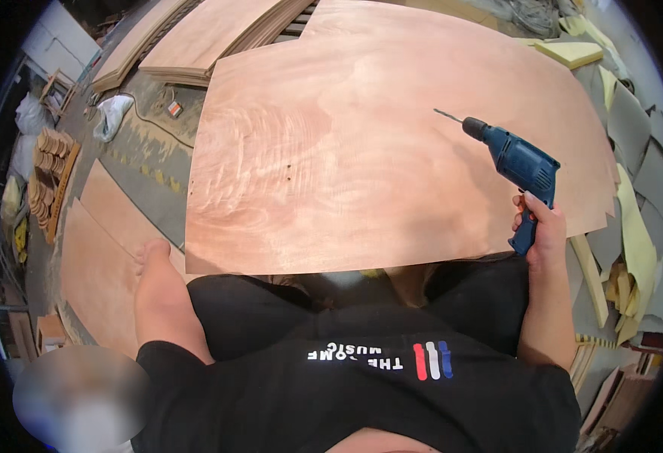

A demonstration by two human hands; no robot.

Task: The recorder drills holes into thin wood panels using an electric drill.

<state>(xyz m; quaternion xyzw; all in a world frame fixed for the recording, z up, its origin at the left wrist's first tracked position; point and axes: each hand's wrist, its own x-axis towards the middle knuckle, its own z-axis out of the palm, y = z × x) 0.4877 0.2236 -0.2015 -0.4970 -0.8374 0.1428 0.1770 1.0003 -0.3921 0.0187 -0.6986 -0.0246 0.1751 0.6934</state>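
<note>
My right hand is closed round the handle of a dark blue power drill, with a finger at the red trigger. Its black chuck carries a thin bit that points up and left, above a large plywood sheet. That sheet lies flat in front of my legs, with a few small dark spots on its left half. Reaching down to the left, my left hand rests its fingers on smaller plywood panels beside the large sheet; its thumb is hidden.
Stacked plywood stands at the far left. A white plastic bag and a cable lie on the floor. Curved wooden pieces are piled at the left edge. Yellow foam offcuts and grey sheets litter the right side. A blurred round patch covers the lower left.
</note>
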